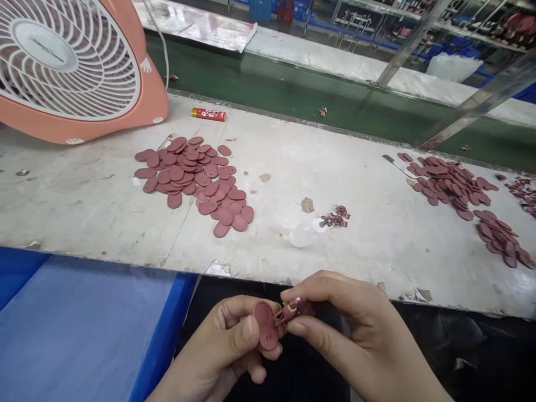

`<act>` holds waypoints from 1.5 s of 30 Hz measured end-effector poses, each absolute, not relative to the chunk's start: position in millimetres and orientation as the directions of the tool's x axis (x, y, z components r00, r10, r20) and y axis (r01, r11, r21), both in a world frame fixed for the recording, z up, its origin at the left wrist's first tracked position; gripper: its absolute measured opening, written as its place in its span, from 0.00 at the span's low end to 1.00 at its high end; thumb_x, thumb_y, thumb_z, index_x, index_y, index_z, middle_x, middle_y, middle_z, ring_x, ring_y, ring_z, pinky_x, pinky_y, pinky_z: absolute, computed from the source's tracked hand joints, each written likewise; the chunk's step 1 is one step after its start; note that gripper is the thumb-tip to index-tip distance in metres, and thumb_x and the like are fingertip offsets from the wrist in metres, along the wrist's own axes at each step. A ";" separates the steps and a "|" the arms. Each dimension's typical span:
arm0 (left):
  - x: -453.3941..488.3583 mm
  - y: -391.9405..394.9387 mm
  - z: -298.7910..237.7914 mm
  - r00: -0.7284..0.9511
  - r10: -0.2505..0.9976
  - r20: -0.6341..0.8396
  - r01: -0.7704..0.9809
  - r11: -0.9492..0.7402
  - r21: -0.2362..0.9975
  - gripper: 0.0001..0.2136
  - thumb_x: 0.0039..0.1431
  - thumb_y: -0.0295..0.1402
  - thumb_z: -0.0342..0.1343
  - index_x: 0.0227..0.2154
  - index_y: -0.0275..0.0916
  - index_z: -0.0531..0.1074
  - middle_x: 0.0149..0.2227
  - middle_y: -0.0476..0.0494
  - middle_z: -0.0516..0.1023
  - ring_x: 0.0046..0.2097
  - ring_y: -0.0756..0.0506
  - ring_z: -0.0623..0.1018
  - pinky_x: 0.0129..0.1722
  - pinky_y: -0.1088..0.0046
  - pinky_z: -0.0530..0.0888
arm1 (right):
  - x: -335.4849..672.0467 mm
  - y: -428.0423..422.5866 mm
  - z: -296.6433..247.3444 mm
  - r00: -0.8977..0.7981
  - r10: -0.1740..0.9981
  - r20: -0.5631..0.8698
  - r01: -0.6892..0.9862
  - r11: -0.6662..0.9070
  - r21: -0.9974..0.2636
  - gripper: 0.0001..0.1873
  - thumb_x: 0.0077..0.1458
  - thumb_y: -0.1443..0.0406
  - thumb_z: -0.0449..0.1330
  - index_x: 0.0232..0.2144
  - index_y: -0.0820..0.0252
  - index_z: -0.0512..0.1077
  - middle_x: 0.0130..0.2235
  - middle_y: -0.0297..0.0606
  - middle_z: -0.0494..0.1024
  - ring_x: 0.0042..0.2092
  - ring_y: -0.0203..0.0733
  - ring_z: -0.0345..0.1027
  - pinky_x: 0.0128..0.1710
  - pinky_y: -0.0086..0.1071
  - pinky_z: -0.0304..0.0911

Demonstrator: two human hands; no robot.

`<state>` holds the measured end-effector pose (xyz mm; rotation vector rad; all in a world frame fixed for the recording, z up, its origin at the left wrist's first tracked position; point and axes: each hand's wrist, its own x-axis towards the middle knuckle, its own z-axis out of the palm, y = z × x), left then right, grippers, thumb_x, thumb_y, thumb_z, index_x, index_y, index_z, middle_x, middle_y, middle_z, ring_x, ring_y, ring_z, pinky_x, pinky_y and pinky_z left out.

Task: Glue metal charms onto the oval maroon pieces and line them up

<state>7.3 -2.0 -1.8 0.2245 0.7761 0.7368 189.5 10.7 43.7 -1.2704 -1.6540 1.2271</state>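
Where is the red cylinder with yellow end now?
In the head view, upper left, the cylinder lies beyond maroon oval discs, right of the orange fan.

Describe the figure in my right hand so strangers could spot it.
Find the table and look below its near edge. The right hand pinches the figure between thumb and finger. Unlike the similar pieces on the table, it is held beside the discs in the left hand.

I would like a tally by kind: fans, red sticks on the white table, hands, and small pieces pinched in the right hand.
Fan: 1
Red stick: 1
Hands: 2 (left hand, right hand)
Pinched small piece: 1
Total: 5
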 end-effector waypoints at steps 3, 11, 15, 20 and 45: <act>5.8 -2.5 -2.9 0.487 0.660 -0.571 -0.510 0.746 0.428 0.13 0.42 0.42 0.71 0.22 0.37 0.80 0.22 0.49 0.75 0.24 0.54 0.72 0.21 0.86 0.70 | 188.5 12.0 48.0 -0.315 0.949 -0.027 0.334 0.084 -0.939 0.08 0.54 0.72 0.64 0.36 0.57 0.77 0.32 0.31 0.79 0.33 0.31 0.73 0.34 0.20 0.67; 3.4 -2.6 0.1 0.481 0.610 -0.629 -0.487 0.783 0.387 0.12 0.42 0.40 0.71 0.23 0.36 0.80 0.21 0.49 0.76 0.25 0.54 0.75 0.20 0.86 0.71 | 191.2 15.8 54.9 -0.468 0.883 -0.023 0.401 0.189 -0.896 0.13 0.58 0.74 0.61 0.41 0.52 0.75 0.36 0.27 0.79 0.38 0.30 0.72 0.41 0.22 0.65; 3.0 -4.4 -8.0 0.509 0.615 -0.602 -0.486 0.783 0.389 0.11 0.46 0.39 0.70 0.24 0.36 0.80 0.22 0.48 0.77 0.25 0.54 0.75 0.20 0.87 0.71 | 191.0 18.6 60.0 -0.527 0.849 -0.035 0.444 0.239 -0.864 0.13 0.58 0.74 0.60 0.42 0.53 0.75 0.36 0.27 0.79 0.38 0.30 0.71 0.42 0.21 0.64; 2.8 -6.1 -10.3 0.482 0.609 -0.630 -0.498 0.782 0.375 0.12 0.45 0.41 0.70 0.24 0.35 0.80 0.21 0.48 0.76 0.24 0.55 0.73 0.20 0.87 0.71 | 186.9 20.9 60.3 -0.528 0.848 -0.052 0.466 0.238 -0.852 0.12 0.58 0.74 0.60 0.40 0.54 0.75 0.35 0.27 0.79 0.38 0.30 0.71 0.41 0.21 0.64; 3.2 -6.9 -5.1 0.491 0.613 -0.619 -0.508 0.779 0.369 0.13 0.44 0.41 0.70 0.24 0.36 0.81 0.21 0.50 0.74 0.23 0.56 0.70 0.20 0.87 0.67 | 180.7 19.5 63.1 -0.576 0.817 -0.030 0.588 0.389 -0.710 0.08 0.59 0.74 0.56 0.35 0.60 0.74 0.32 0.35 0.76 0.33 0.34 0.70 0.32 0.24 0.65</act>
